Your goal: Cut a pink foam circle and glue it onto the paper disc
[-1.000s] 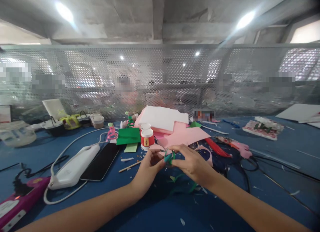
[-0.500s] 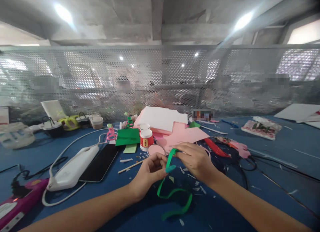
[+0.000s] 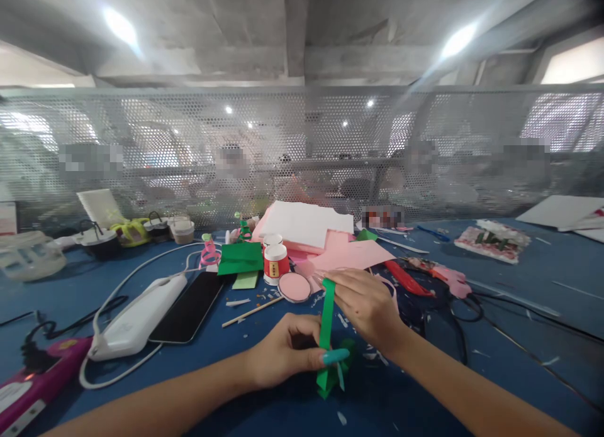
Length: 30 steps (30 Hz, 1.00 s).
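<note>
A narrow green paper strip stretches between my two hands over the blue table. My left hand pinches its lower part between thumb and finger; a long turquoise nail shows on the thumb. Below that, the loose end of the strip hangs folded and partly blurred. My right hand is closed on the upper end, with its fingertips partly hidden. A round pink disc and a thin wooden stick lie just beyond my left hand. Behind the disc stands a red and white paper cup.
Pink and white paper sheets are stacked at the back, beside a green paper piece. Leftward lie a black phone, a white power strip and a purple one. A pink glue gun with its cable lies right.
My left hand has moved down and slightly towards me along the strip, so the part between my hands is longer and straighter. The right hand has hardly moved.
</note>
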Tool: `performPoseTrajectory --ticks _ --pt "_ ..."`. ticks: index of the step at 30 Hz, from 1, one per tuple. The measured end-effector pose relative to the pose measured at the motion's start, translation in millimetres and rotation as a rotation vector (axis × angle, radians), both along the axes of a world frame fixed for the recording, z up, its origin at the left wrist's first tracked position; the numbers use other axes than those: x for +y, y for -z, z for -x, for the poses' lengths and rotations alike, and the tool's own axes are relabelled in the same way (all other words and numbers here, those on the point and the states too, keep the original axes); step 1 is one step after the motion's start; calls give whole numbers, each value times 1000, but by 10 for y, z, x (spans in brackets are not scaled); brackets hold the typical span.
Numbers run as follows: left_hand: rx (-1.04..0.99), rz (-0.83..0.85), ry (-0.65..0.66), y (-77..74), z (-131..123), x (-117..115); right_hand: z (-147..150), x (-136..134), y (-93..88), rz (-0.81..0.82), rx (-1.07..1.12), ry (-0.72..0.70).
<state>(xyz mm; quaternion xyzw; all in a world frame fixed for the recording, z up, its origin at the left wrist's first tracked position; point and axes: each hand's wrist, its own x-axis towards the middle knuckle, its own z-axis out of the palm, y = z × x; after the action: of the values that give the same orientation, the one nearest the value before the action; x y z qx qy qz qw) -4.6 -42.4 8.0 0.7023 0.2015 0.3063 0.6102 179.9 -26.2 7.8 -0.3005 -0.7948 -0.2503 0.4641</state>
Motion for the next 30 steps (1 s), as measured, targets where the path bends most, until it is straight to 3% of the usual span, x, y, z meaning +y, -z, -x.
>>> performPoseTrajectory --ticks 6,13,22,27,30 --pt "27 -72 27 27 -2 -5 14 -25 -10 0 87 -78" --pt "19 -25 36 62 2 10 80 -76 -16 157 311 -199" --pt "-41 189 -70 161 11 95 214 -89 -39 867 871 -320" --pt "-42 138 -182 98 -15 103 205 -14 -50 1205 972 -613" --pt "-51 88 -271 75 -23 117 157 15 -89 1353 1046 -714"
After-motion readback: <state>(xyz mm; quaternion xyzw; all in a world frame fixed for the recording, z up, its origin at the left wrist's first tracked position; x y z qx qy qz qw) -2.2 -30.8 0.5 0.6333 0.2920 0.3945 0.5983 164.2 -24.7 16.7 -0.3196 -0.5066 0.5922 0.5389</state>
